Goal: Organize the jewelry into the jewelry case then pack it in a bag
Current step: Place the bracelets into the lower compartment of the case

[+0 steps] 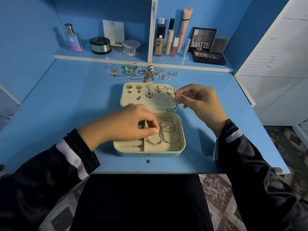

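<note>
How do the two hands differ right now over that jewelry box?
The left hand hangs palm down over the tray; the right hand is farther back, beside the lid. The left hand pinches a small gold piece next to the bangles; the right hand pinches a thin hoop. Both grip with fingertips, and both sleeves are dark with a pale stripe.

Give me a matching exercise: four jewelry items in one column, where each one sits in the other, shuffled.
1. bangles
2. green earrings
3. loose chains
4. thin hoop

A. on the desk behind the case
B. pinched by the right hand
C. in the bottom tray
D. pinned to the lid panel

Pairs: 1-C, 2-D, 3-A, 4-B.
</note>
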{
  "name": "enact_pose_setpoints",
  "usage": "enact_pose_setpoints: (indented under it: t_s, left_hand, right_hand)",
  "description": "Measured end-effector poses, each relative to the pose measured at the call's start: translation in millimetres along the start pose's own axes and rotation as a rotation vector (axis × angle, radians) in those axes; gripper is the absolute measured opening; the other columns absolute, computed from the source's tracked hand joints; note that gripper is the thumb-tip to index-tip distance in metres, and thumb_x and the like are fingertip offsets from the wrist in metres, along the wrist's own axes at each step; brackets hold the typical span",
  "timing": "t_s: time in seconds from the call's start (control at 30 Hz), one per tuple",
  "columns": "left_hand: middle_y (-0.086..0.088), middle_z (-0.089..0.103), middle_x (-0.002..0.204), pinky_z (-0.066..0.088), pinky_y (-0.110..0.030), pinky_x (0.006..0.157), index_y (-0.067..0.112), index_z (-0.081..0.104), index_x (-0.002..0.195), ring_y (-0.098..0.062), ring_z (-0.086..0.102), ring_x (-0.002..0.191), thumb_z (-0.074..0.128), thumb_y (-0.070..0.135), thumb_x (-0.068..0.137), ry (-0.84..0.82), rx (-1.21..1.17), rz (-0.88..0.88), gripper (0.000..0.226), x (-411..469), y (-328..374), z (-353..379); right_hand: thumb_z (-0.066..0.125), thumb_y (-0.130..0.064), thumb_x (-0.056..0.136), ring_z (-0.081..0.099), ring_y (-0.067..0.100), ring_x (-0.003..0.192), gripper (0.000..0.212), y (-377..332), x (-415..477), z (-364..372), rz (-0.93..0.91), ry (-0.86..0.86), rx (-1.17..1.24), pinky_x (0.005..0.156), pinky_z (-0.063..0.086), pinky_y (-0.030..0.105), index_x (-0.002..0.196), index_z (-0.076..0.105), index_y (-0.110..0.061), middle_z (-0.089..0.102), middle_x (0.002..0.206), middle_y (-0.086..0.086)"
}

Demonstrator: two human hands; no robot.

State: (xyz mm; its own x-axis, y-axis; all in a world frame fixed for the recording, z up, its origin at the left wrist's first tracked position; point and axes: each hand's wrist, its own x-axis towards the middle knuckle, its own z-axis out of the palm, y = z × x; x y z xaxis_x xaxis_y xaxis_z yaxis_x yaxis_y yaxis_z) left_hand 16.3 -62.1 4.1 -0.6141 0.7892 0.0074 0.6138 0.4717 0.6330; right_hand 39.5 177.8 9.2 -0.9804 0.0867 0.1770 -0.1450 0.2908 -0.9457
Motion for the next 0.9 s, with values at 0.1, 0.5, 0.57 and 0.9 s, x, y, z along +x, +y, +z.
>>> enact_pose_setpoints:
  t_s: [0.1, 0.5, 0.57, 0.9]
  left_hand:
    - [0.012, 0.065, 0.092, 0.05, -0.038, 0.087, 0.04, 0.072, 0.09, -0.004, 0.057, 0.096, 0.064, 0.051, 0.081, -0.065, 0.018, 0.009, 0.015, -0.3, 0.6, 0.2]
    - [0.021, 0.069, 0.081, 0.048, -0.037, 0.084, 0.035, 0.078, 0.088, -0.008, 0.057, 0.094, 0.076, 0.037, 0.082, -0.07, 0.023, 0.111, 0.006, 1.1, 5.2, 1.3]
    - [0.019, 0.069, 0.083, 0.048, -0.036, 0.085, 0.034, 0.078, 0.088, -0.008, 0.058, 0.094, 0.075, 0.042, 0.082, -0.06, 0.016, 0.106, 0.01, 1.0, 3.4, 1.4]
    - [0.008, 0.065, 0.107, 0.05, -0.03, 0.093, 0.019, 0.072, 0.108, -0.008, 0.06, 0.101, 0.07, 0.024, 0.089, 0.41, 0.111, 0.119, 0.02, 0.6, -16.0, 0.3]
  right_hand:
    - [0.069, -0.003, 0.086, 0.067, 0.011, 0.07, 0.004, -0.8, -4.9, -2.6, -0.003, -0.042, -0.035, 0.061, 0.05, 0.019, 0.089, 0.071, -0.005, 0.072, 0.076, 0.004]
    - [0.072, -0.004, 0.083, 0.066, 0.009, 0.067, 0.005, -10.3, -20.7, -8.4, 0.034, -0.293, -0.043, 0.06, 0.05, 0.019, 0.087, 0.072, -0.007, 0.072, 0.073, -0.001]
    - [0.072, -0.005, 0.082, 0.067, 0.011, 0.068, 0.006, -12.7, -21.8, -10.2, 0.045, -0.339, -0.046, 0.06, 0.05, 0.019, 0.087, 0.072, -0.007, 0.073, 0.076, 0.002]
    - [0.074, -0.005, 0.081, 0.063, 0.001, 0.063, 0.01, -27.1, -19.9, -9.3, 0.05, -0.635, -0.237, 0.056, 0.046, 0.015, 0.09, 0.075, -0.008, 0.074, 0.076, 0.001]
